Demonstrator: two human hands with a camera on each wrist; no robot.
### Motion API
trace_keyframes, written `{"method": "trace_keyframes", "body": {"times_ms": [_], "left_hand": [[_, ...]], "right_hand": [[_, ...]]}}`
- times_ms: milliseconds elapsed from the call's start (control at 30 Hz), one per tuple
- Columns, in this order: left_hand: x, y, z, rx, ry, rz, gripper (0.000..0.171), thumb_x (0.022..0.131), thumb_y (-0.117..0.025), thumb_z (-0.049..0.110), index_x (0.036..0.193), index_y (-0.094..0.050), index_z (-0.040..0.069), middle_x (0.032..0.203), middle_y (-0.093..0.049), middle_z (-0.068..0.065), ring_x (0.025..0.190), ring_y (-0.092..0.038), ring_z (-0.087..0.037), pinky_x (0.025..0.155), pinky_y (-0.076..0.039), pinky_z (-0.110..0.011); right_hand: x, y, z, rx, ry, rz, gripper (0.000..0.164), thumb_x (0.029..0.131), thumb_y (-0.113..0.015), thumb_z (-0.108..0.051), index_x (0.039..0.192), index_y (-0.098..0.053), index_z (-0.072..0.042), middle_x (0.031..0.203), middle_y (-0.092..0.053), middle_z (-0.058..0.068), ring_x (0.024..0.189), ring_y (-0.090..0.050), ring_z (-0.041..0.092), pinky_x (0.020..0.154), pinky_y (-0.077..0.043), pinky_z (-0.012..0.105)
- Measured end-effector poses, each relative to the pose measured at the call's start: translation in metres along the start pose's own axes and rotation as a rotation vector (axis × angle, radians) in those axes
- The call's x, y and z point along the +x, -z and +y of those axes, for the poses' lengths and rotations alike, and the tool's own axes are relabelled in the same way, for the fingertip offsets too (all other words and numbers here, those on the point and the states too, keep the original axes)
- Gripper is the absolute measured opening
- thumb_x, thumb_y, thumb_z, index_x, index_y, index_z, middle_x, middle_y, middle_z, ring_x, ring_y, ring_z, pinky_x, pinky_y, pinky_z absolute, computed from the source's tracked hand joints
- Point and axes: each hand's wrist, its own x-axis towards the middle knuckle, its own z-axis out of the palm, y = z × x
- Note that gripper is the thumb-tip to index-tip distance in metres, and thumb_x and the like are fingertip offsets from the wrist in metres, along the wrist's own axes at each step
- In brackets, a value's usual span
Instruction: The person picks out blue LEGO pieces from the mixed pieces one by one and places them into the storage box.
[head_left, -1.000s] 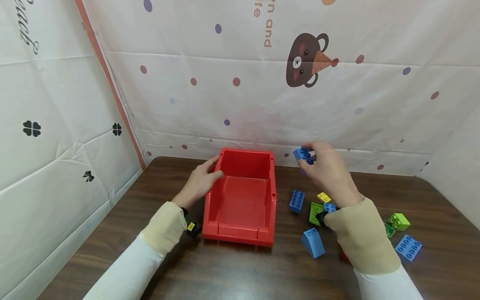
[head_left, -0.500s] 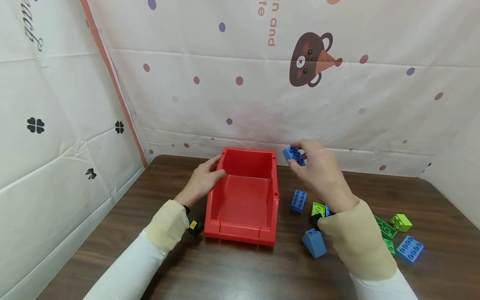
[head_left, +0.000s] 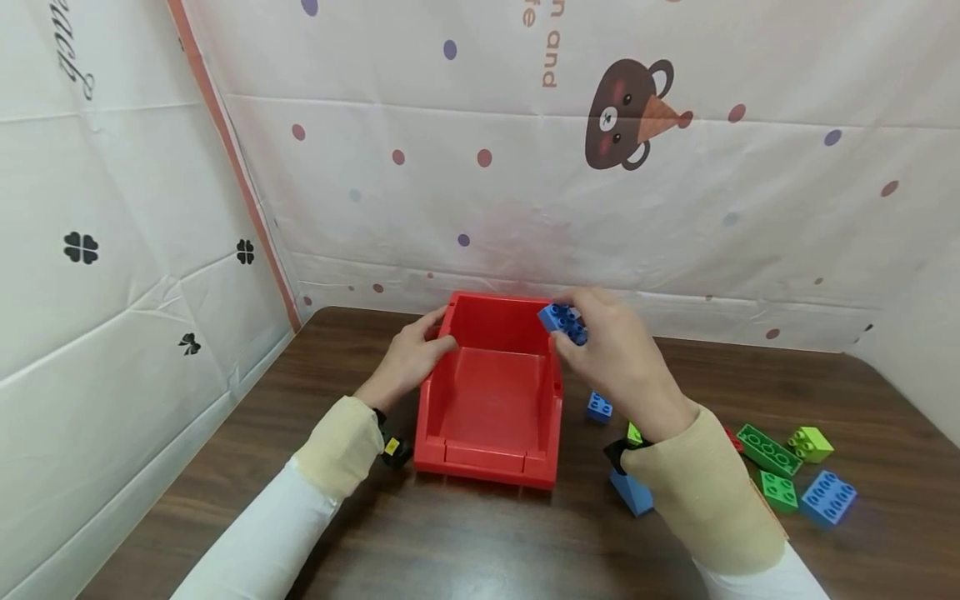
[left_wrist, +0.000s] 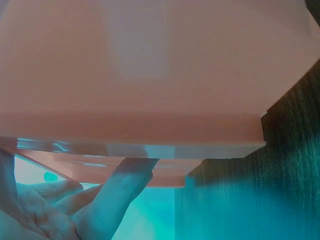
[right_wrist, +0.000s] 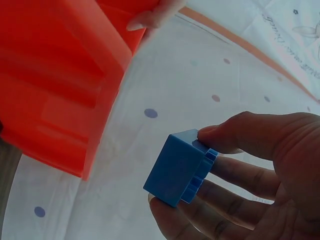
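Observation:
A red open-top bin stands on the brown table. My left hand grips its left wall, thumb over the rim on the inside and fingers outside. In the left wrist view the bin's side fills most of the picture, with the hand at its edge. My right hand pinches a blue toy building brick between thumb and fingertips, above the bin's right rim near the back corner. The right wrist view shows this brick with its studs turned toward the palm.
Right of the bin lie a blue studded brick and a blue sloped brick, partly behind the right wrist. Farther right are a dark green long brick, a green brick, a lime brick and a blue brick.
My right hand has carried the blue brick leftward, from right of the bin to over its right rim. The left hand keeps its grip on the bin; the view has shifted slightly.

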Motion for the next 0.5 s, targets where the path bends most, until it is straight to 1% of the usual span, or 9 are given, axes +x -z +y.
{"method": "trace_keyframes", "body": {"times_ms": [100, 300, 400, 500], "left_hand": [[0.0, 0.0, 0.0, -0.006, 0.004, -0.006, 0.065, 0.103, -0.056, 0.02, 0.166, -0.037, 0.02, 0.147, -0.057, -0.02, 0.113, -0.069, -0.042, 0.086, -0.064, -0.047], [-0.001, 0.001, 0.002, 0.005, 0.006, 0.002, 0.066, 0.103, -0.054, 0.021, 0.166, -0.037, 0.02, 0.144, -0.059, -0.018, 0.11, -0.07, -0.04, 0.085, -0.064, -0.045], [0.0, 0.001, 0.002, 0.008, 0.003, 0.001, 0.066, 0.103, -0.054, 0.021, 0.166, -0.037, 0.019, 0.144, -0.059, -0.019, 0.11, -0.071, -0.04, 0.085, -0.064, -0.045], [0.0, 0.0, 0.002, 0.01, 0.001, 0.004, 0.066, 0.103, -0.054, 0.02, 0.166, -0.037, 0.019, 0.144, -0.059, -0.019, 0.11, -0.071, -0.04, 0.085, -0.064, -0.045]], "right_hand": [[-0.001, -0.002, -0.003, -0.007, 0.015, -0.002, 0.051, 0.095, -0.077, -0.009, 0.142, -0.06, -0.001, 0.137, -0.06, 0.022, 0.112, -0.065, 0.04, 0.086, -0.063, 0.055], [-0.002, -0.01, -0.008, -0.021, 0.072, 0.012, 0.048, 0.094, -0.078, -0.008, 0.139, -0.063, 0.0, 0.134, -0.062, 0.02, 0.106, -0.067, 0.037, 0.086, -0.063, 0.053], [-0.003, -0.014, -0.01, -0.023, 0.071, 0.002, 0.05, 0.093, -0.079, -0.009, 0.139, -0.062, -0.001, 0.133, -0.062, 0.019, 0.107, -0.066, 0.036, 0.086, -0.063, 0.052], [-0.004, -0.018, -0.013, -0.02, 0.066, -0.019, 0.055, 0.091, -0.082, -0.01, 0.141, -0.062, -0.003, 0.133, -0.062, 0.018, 0.108, -0.066, 0.036, 0.086, -0.064, 0.052]]}}
